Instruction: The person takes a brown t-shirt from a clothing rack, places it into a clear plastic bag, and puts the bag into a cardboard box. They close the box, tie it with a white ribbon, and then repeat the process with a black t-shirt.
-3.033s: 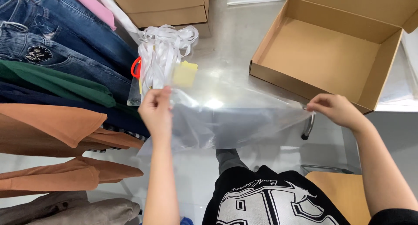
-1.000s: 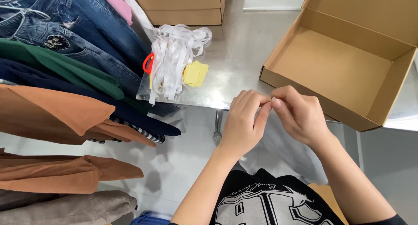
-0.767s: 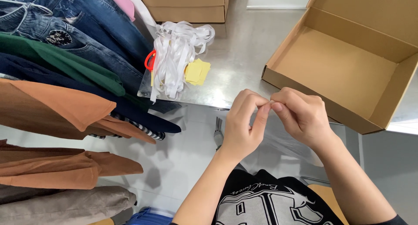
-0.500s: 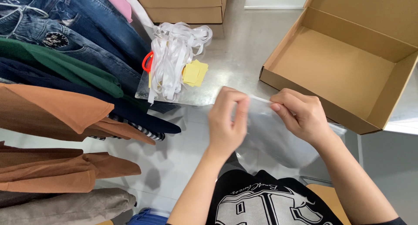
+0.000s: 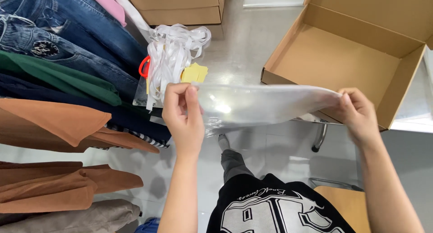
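Hands have parted, stretching clear plastic bag [image 5: 266, 104] beside open carton [image 5: 347, 61].

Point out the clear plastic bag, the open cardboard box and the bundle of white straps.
clear plastic bag [image 5: 266, 104], head view, middle of the stretched film
open cardboard box [image 5: 343, 61], head view, bare inside floor
bundle of white straps [image 5: 169, 57], head view, middle of the bundle
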